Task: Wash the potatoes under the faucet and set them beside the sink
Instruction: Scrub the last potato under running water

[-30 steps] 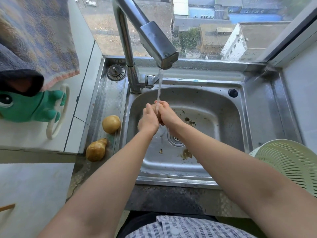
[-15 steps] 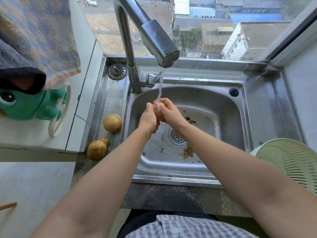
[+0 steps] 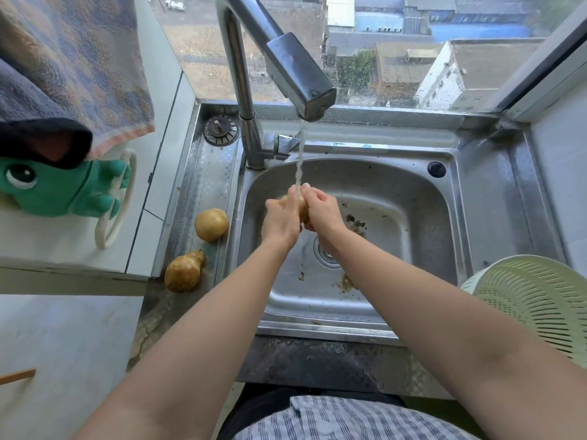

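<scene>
Your forearms converge over the sink (image 3: pixel 413 198); both hands, left (image 3: pixel 279 222) and right (image 3: pixel 324 214), clasp one potato (image 3: pixel 298 204) under the faucet (image 3: pixel 295 71) stream.

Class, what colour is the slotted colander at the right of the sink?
Pale green colander, seen best in the head view.

A towel (image 3: pixel 73 58) is hanging at the upper left, draping over a green frog toy (image 3: pixel 60 192) that is gripping a white ring (image 3: pixel 109 223). A pale green colander (image 3: pixel 536 300) is sitting at the right edge. A strainer plug (image 3: pixel 220 130) is lying by the window (image 3: pixel 413 49), which is showing rooftops.
</scene>
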Demonstrator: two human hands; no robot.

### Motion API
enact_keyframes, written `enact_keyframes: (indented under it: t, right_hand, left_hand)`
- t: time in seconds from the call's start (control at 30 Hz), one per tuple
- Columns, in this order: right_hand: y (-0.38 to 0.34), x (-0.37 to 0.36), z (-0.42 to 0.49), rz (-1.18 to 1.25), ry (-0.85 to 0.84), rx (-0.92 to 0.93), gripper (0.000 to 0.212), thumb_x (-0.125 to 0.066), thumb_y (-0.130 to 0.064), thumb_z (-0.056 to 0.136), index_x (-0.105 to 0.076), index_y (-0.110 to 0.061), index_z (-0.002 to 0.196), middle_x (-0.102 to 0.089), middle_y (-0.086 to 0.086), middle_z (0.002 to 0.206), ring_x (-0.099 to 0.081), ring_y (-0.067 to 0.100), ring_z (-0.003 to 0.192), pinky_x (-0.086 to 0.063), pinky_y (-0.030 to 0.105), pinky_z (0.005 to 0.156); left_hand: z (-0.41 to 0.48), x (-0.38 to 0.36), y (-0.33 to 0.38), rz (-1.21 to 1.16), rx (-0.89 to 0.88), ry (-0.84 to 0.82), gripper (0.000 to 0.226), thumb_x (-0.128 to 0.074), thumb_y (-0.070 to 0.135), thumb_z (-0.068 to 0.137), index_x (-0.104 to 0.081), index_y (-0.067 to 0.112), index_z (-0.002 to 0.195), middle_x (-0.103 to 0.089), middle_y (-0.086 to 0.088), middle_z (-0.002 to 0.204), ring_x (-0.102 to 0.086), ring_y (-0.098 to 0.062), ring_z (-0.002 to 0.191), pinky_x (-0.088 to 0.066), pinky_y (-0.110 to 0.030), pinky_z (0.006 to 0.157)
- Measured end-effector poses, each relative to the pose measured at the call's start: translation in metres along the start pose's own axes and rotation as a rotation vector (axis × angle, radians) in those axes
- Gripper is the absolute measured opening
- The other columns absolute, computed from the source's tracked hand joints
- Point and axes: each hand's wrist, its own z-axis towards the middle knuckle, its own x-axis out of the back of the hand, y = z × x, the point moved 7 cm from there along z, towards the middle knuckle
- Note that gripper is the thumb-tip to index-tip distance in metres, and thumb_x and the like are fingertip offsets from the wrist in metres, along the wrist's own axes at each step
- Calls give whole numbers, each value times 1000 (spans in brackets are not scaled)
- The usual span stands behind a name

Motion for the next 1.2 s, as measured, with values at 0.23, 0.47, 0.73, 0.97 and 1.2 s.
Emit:
enact_keyframes:
  t: [0.23,0.47,0.73,0.97,1.2]
  right_hand:
    - [4,-14,-3,54,-312,-17,28,-48,-24,101,-57,-14,125,-54,6,90,-45,8,55,-38,18,47]
    - [3,-8,4,34,-157,-47,36,-38,-28,104,-65,-13,121,-62,9,86,-47,9,55,-38,18,45]
    - [8,-17,-1,-62,-276,-102,33,-41,-39,98,-68,-22,109,-57,4,87,-42,11,66,-32,24,58]
    - [11,0,7,-15,135,-168,40,-43,-33,100,-72,-5,104,-73,14,101,-64,21,82,-48,27,62]
    - [-3,-18,-4,36,-205,87,18,-58,-20,95,-63,-12,111,-63,5,91,-58,13,70,-45,21,49]
  left_hand:
    - [4,22,-8,-25,54,134,72,-10,60,80,-61,13,99,-67,-26,100,-63,-42,90,-50,-51,82]
    - [-3,12,1,-18,-37,63,83,-40,78,67,-53,8,110,-67,-23,104,-65,-39,87,-52,-51,75]
    - [-4,17,-22,-44,259,-24,63,-16,56,91,-54,8,75,-44,-2,42,-34,-19,41,-27,-23,43]
    - [-9,6,1,115,-43,1,78,-31,76,77,-46,8,110,-66,-17,99,-66,-36,86,-54,-48,76]
    - [-10,3,-8,-150,202,-87,61,-16,48,98,-52,10,66,-45,-6,53,-34,-16,41,-25,-19,39]
